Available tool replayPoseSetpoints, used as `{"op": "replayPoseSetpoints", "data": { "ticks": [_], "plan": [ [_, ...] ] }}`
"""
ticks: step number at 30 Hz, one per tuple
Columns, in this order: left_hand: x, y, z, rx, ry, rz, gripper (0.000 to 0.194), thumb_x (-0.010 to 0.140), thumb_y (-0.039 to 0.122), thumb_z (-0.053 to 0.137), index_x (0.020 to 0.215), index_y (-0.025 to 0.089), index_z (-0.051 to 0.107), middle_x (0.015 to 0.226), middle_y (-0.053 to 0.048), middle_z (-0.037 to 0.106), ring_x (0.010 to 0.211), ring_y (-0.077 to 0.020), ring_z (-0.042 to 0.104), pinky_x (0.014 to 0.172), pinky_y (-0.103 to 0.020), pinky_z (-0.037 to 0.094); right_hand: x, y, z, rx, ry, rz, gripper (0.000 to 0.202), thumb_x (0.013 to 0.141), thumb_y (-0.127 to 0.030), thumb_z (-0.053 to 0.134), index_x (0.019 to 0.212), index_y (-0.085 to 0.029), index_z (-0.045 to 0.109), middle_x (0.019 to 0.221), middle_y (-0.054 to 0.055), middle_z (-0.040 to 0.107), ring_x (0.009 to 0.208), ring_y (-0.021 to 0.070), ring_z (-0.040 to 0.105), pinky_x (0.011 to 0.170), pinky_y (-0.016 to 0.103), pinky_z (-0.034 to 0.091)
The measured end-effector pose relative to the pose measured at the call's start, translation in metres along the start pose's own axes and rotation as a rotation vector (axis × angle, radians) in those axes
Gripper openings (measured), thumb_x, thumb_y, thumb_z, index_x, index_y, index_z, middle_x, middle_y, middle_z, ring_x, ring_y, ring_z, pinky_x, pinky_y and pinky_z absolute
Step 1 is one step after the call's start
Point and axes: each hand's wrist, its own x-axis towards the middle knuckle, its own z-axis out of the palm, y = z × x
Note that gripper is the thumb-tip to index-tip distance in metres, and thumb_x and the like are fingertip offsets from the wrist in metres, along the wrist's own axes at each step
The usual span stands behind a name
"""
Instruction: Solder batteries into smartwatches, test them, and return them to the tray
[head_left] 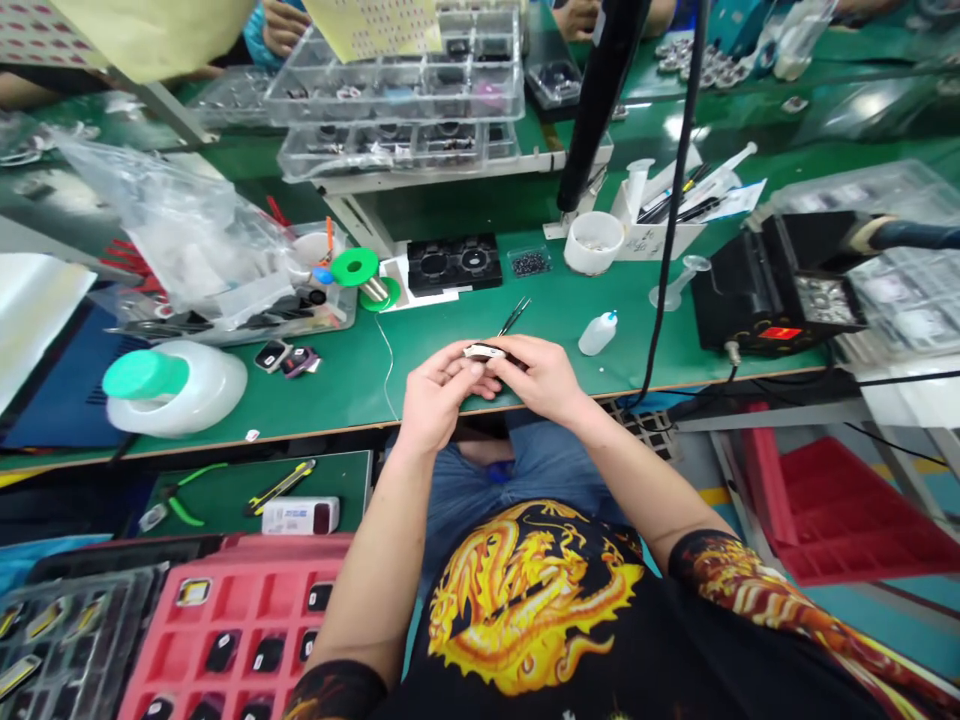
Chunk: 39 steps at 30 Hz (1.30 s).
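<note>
A small watch-like device [484,352], pale on its edge and dark beneath, is held between both hands above the front edge of the green bench [345,385]. My left hand [441,390] grips its left side with thumb and fingers. On its right side, my right hand [544,378] closes round it, fingers bent. The palms hide much of the device. Just beyond the hands lie dark tweezers [514,316]. Farther back are a black fixture [454,264] with round recesses and a small clear tray of tiny dark screws [530,262].
A white bottle with green lid [176,388], two watch cases [286,358] and a solder spool [364,276] are at left. A small bottle [598,334] and black machine [772,285] are at right. Red tray [244,625] sits lower left. Other people's hands show across the bench.
</note>
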Motion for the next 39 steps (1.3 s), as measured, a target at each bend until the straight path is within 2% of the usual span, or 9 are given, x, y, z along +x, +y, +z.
{"op": "replayPoseSetpoints", "data": {
  "ticks": [4, 8, 13, 20, 27, 30, 33, 36, 39],
  "plan": [
    [0.003, -0.004, 0.002, 0.007, 0.091, 0.043, 0.038, 0.082, 0.035, 0.097, 0.11, 0.015, 0.081, 0.077, -0.006, 0.079, 0.059, -0.0156, 0.071, 0.054, -0.024, 0.055, -0.001, -0.001, -0.002, 0.083, 0.007, 0.104, 0.025, 0.106, -0.035, 0.065, 0.119, -0.021, 0.081, 0.101, 0.002, 0.083, 0.074, 0.0122, 0.067, 0.071, 0.026, 0.05],
    [0.005, -0.005, 0.003, 0.015, 0.154, 0.071, 0.033, 0.078, 0.034, 0.099, 0.102, 0.016, 0.085, 0.07, -0.002, 0.073, 0.055, -0.0094, 0.062, 0.052, -0.019, 0.046, -0.001, 0.0, -0.001, 0.103, -0.009, 0.138, 0.02, 0.102, -0.034, 0.07, 0.108, -0.021, 0.082, 0.096, 0.002, 0.079, 0.074, 0.0115, 0.064, 0.069, 0.025, 0.047],
    [0.006, -0.007, -0.001, 0.003, 0.19, 0.059, 0.031, 0.076, 0.035, 0.1, 0.098, 0.017, 0.086, 0.072, -0.001, 0.071, 0.058, -0.0075, 0.057, 0.056, -0.018, 0.044, -0.001, 0.001, 0.0, 0.109, -0.046, 0.183, 0.019, 0.098, -0.036, 0.073, 0.094, -0.018, 0.079, 0.083, 0.0, 0.073, 0.071, 0.0116, 0.06, 0.066, 0.025, 0.042],
    [0.002, -0.01, -0.006, 0.072, 0.084, 0.06, 0.034, 0.081, 0.033, 0.098, 0.107, 0.017, 0.086, 0.103, -0.007, 0.077, 0.078, -0.0104, 0.067, 0.07, -0.02, 0.056, 0.001, -0.001, -0.002, 0.097, -0.065, 0.132, 0.024, 0.101, -0.034, 0.07, 0.084, -0.017, 0.075, 0.077, -0.001, 0.072, 0.07, 0.0102, 0.059, 0.067, 0.023, 0.039],
    [0.006, -0.008, -0.011, 0.054, 0.049, 0.028, 0.031, 0.084, 0.036, 0.096, 0.108, 0.019, 0.086, 0.109, -0.008, 0.082, 0.097, -0.0188, 0.077, 0.085, -0.029, 0.067, 0.003, -0.001, 0.001, 0.136, -0.088, 0.157, 0.023, 0.097, -0.036, 0.076, 0.082, -0.018, 0.074, 0.072, -0.004, 0.069, 0.067, 0.0095, 0.057, 0.065, 0.024, 0.037],
    [0.003, -0.009, -0.011, 0.061, 0.073, 0.024, 0.03, 0.085, 0.036, 0.095, 0.108, 0.018, 0.085, 0.106, -0.008, 0.082, 0.089, -0.02, 0.08, 0.077, -0.032, 0.07, 0.001, -0.002, 0.001, 0.157, 0.001, 0.246, 0.021, 0.092, -0.039, 0.081, 0.092, -0.019, 0.074, 0.075, -0.005, 0.066, 0.068, 0.0096, 0.057, 0.066, 0.023, 0.039],
    [0.0, -0.01, -0.01, 0.137, 0.05, 0.026, 0.034, 0.087, 0.038, 0.094, 0.111, 0.017, 0.084, 0.102, -0.008, 0.082, 0.076, -0.0201, 0.08, 0.066, -0.031, 0.069, 0.0, -0.002, 0.0, 0.18, 0.077, 0.208, 0.034, 0.087, -0.041, 0.086, 0.108, -0.019, 0.073, 0.095, -0.002, 0.067, 0.075, 0.0095, 0.059, 0.073, 0.024, 0.046],
    [-0.001, -0.011, -0.01, 0.213, -0.018, 0.034, 0.033, 0.091, 0.038, 0.09, 0.115, 0.016, 0.082, 0.099, -0.008, 0.082, 0.076, -0.0202, 0.08, 0.066, -0.029, 0.068, 0.0, 0.0, -0.002, 0.18, 0.038, 0.11, 0.023, 0.09, -0.037, 0.084, 0.1, -0.018, 0.075, 0.095, -0.001, 0.065, 0.077, 0.01, 0.059, 0.074, 0.024, 0.047],
    [-0.001, -0.012, -0.008, 0.239, -0.128, -0.002, 0.031, 0.097, 0.039, 0.085, 0.118, 0.018, 0.08, 0.095, -0.007, 0.083, 0.077, -0.0175, 0.08, 0.07, -0.026, 0.066, -0.001, 0.002, -0.006, 0.168, 0.027, 0.111, 0.012, 0.089, -0.028, 0.082, 0.087, -0.018, 0.075, 0.084, -0.002, 0.064, 0.075, 0.0106, 0.059, 0.072, 0.024, 0.045]
  ]
}}
